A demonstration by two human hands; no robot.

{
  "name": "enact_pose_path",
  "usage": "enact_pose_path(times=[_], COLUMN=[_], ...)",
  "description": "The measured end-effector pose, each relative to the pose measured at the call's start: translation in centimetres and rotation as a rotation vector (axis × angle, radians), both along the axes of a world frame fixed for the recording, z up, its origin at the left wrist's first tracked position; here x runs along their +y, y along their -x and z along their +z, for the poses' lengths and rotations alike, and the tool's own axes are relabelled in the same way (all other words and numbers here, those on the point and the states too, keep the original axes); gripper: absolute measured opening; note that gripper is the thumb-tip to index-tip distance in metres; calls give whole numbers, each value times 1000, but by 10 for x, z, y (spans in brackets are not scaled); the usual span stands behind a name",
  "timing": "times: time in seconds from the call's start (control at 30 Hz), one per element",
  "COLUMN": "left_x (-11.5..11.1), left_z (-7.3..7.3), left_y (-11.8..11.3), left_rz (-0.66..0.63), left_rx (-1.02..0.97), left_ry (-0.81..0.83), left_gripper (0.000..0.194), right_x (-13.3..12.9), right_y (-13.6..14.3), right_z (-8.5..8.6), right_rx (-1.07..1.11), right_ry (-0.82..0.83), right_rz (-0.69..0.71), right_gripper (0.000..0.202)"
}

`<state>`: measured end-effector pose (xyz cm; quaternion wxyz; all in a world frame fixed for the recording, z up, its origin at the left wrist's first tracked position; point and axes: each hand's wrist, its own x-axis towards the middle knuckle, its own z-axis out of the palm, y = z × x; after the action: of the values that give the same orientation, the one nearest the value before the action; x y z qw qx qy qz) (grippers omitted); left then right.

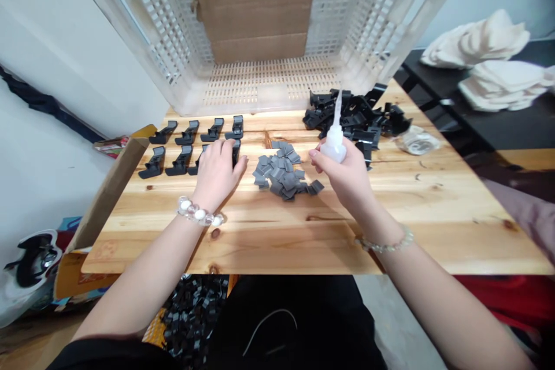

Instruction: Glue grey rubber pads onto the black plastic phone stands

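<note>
My right hand (347, 176) is wrapped round a small white bottle (333, 147) whose thin nozzle points up. My left hand (219, 167) lies over the right end of the front row of black plastic parts (179, 161), its fingers touching them and partly hiding them; whether it grips one is not visible. Behind is a second row of similar black parts (187, 132). Between my hands lies a loose heap of small grey pads (281, 170). A tangled pile of black parts (359, 115) sits beyond my right hand.
A white perforated crate (273, 98) with cardboard inside stands at the back of the wooden table (277, 243). A roll of clear tape (417, 141) lies at the right. Cardboard box at left, white stacks (503, 84) on a dark table at right, more black parts (195, 312) below the front edge.
</note>
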<state>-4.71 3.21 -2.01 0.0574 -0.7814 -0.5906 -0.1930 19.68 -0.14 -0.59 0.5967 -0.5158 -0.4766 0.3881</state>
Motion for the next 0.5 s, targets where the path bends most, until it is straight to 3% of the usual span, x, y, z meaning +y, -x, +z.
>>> enact_pose_path(times=[0.1,0.27,0.4,0.5], left_x=[-11,-26,-19,-16], left_z=[5,8,13,30], left_y=[-11,-43,-86,-120], left_rz=[-80,-409,-548,-599], left_rx=[-46,-139,-129,-196], left_ry=[-20,129,224,244], left_gripper=[39,31,29,28], right_x=[10,28,35,36], right_y=[-11,-43,-60,-60], right_z=[-3,2,5,4], right_rx=[110,425,537,539], right_ry=[-73,-329,-332,-284], right_rz=[-105,-362,-477,-477], right_gripper=[23,29,29,29])
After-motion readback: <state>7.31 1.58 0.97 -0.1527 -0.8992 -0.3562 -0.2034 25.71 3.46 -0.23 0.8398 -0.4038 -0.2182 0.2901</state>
